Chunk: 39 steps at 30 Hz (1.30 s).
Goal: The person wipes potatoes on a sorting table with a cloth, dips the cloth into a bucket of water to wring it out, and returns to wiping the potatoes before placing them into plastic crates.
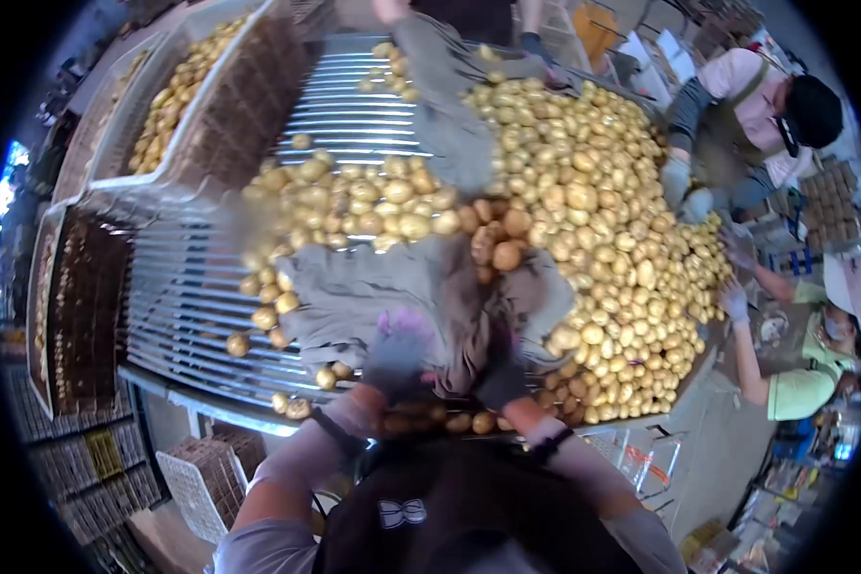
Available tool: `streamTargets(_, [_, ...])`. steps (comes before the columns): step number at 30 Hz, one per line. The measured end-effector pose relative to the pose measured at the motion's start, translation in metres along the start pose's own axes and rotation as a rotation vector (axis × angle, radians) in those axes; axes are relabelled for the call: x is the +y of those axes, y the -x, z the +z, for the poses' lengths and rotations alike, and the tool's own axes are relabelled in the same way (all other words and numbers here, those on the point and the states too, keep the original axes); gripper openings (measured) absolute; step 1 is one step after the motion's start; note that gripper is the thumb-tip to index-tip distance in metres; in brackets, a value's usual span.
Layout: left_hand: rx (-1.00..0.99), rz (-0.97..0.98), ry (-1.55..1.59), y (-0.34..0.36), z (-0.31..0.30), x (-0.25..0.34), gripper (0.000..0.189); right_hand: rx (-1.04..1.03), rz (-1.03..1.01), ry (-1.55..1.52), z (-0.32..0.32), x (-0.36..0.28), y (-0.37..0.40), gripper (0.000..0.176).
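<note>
A large grey cloth (pixel 373 287) lies over potatoes in the middle of the slatted metal table. My left hand (pixel 402 349), in a dark glove with a purple part, is on the cloth's near left part; its fingers are blurred. My right hand (pixel 500 368), in a dark glove, is at the bunched, darker part of the cloth, its fingers hidden in shadow and folds. Yellow potatoes (pixel 603 220) spread to the right and behind the cloth. Several browner potatoes (pixel 505 253) sit just beyond the folds.
Bare slats (pixel 201 297) show at the left beside crates (pixel 187 163) of potatoes. Across the table a person holds another grey cloth (pixel 450 124). Two people work at the right edge, with gloved hands (pixel 677 179) by the potatoes. A white crate (pixel 196 488) stands below left.
</note>
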<state>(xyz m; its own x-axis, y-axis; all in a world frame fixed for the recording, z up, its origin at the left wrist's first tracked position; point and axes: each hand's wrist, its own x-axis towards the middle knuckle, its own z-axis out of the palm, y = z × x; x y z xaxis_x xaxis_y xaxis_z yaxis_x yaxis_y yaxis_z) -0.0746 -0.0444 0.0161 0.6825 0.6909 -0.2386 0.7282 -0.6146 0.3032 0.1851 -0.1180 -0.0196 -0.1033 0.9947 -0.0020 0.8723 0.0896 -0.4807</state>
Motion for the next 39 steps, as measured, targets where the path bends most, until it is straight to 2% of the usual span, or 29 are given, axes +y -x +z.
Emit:
streamTargets(1, [0.11,0.014,-0.068,-0.027,0.0,-0.003,0.091,0.116,-0.008,-0.134,0.015,0.012,-0.02,0.081])
streamTargets(3, [-0.082,-0.212,-0.223,-0.084,-0.042,-0.002,0.098,0.036,0.028,0.23,-0.026,-0.007,-0.076,0.072])
streamTargets(4, [0.2,-0.189,-0.306,-0.112,-0.026,-0.025,0.105,-0.007,0.035,0.409,-0.048,-0.019,-0.104,0.068])
streamTargets(5, [0.479,-0.166,-0.381,-0.135,-0.007,-0.047,0.112,-0.085,0.088,0.417,-0.056,-0.028,-0.127,0.069])
streamTargets(7, [0.156,-0.385,-0.016,-0.17,-0.059,-0.046,0.116,-0.283,0.222,0.427,-0.074,-0.045,-0.169,0.072])
streamTargets(8, [0.18,-0.381,-0.024,-0.173,-0.073,-0.041,0.116,-0.26,0.216,0.434,-0.072,-0.041,-0.175,0.072])
streamTargets(10, [0.184,-0.415,0.093,-0.169,-0.083,-0.029,0.116,0.157,0.19,0.079,-0.045,-0.027,-0.166,0.065])
streamTargets(11, [0.183,-0.325,0.049,-0.157,-0.067,-0.034,0.122,0.166,0.196,0.074,-0.044,-0.023,-0.152,0.065])
streamTargets(12, [0.187,-0.237,0.007,-0.142,-0.046,-0.039,0.129,0.129,0.026,0.155,-0.047,-0.011,-0.131,0.063])
streamTargets(13, [0.103,-0.183,-0.02,-0.113,-0.037,-0.027,0.12,0.087,-0.15,0.236,-0.048,0.001,-0.109,0.062])
streamTargets(15, [-0.062,-0.068,-0.062,-0.052,-0.027,0.001,0.103,0.145,-0.285,0.186,-0.054,0.007,-0.05,0.065])
streamTargets(16, [0.041,0.055,-0.139,-0.031,-0.003,0.007,0.09,-0.057,-0.226,0.229,-0.063,-0.001,-0.022,0.069])
streamTargets(17, [0.014,0.077,0.094,-0.011,-0.021,0.025,0.078,-0.166,-0.192,0.182,-0.057,0.009,0.005,0.072])
streamTargets(18, [0.05,0.152,-0.154,-0.002,0.024,0.018,0.08,-0.32,-0.092,0.33,-0.049,0.009,0.021,0.072])
streamTargets(20, [-0.184,0.085,-0.01,-0.03,-0.026,0.031,0.073,-0.141,-0.025,-0.042,-0.059,0.004,0.002,0.065])
streamTargets(21, [-0.088,0.046,-0.083,-0.052,-0.02,0.026,0.076,-0.081,-0.005,-0.169,-0.062,0.0,-0.009,0.063])
streamTargets(22, [0.012,0.007,-0.157,-0.077,-0.007,0.017,0.079,-0.189,-0.028,0.007,-0.06,0.006,-0.025,0.059])
streamTargets(24, [0.184,-0.013,-0.245,-0.134,0.006,-0.011,0.085,-0.125,-0.13,0.227,-0.049,0.02,-0.051,0.048])
streamTargets(26, [0.291,-0.053,-0.232,-0.166,-0.017,-0.018,0.092,-0.128,-0.057,0.395,-0.031,0.018,-0.072,0.041])
streamTargets(27, [0.203,-0.121,-0.13,-0.174,-0.035,-0.015,0.093,-0.116,-0.1,0.391,-0.024,0.014,-0.082,0.041])
streamTargets(30, [0.023,-0.258,0.065,-0.159,-0.075,0.008,0.091,0.037,0.14,0.143,-0.015,-0.001,-0.096,0.036])
streamTargets(32, [0.254,-0.313,0.134,-0.143,-0.024,0.015,0.099,0.28,0.004,0.01,0.016,0.036,-0.069,0.039])
streamTargets(34, [0.39,-0.072,0.027,-0.096,-0.003,0.025,0.089,0.242,-0.075,-0.134,-0.032,0.021,-0.036,0.042])
streamTargets(36, [0.324,0.032,-0.059,-0.044,0.008,0.039,0.07,0.205,-0.174,-0.233,-0.068,0.018,-0.003,0.042])
streamTargets(37, [0.334,0.016,-0.061,-0.025,0.001,0.042,0.07,0.284,-0.142,-0.169,-0.062,0.035,0.02,0.038])
streamTargets(38, [0.344,0.072,0.002,-0.007,-0.006,0.045,0.055,0.362,-0.108,-0.105,-0.051,0.057,0.045,0.034])
streamTargets(39, [0.351,0.13,0.064,0.008,-0.009,0.047,0.042,0.384,0.024,-0.249,-0.059,0.066,0.062,0.034])
